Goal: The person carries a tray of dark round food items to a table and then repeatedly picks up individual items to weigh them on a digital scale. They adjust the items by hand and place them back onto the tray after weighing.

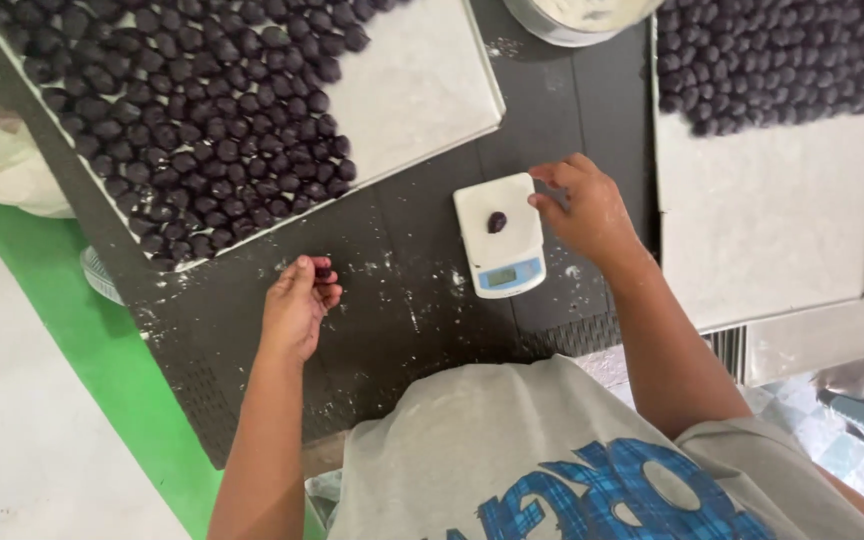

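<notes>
A small white kitchen scale (500, 233) with a blue display sits on the dark table, and one dark dough piece (496, 221) lies on its platform. My right hand (580, 208) hovers at the scale's right edge, fingers bent toward the platform, holding nothing that I can see. My left hand (298, 303) is lower left of the scale, and its fingertips pinch a small dark dough bit (323, 271). A tray (422, 90) at upper left carries many dark dough balls (202, 130).
A second floured tray (772, 220) at the right holds more dark balls (772, 60) along its far end. A white bowl's rim (572, 20) shows at the top. The dark table (412, 300) is dusted with flour. A green floor strip (82, 350) runs left.
</notes>
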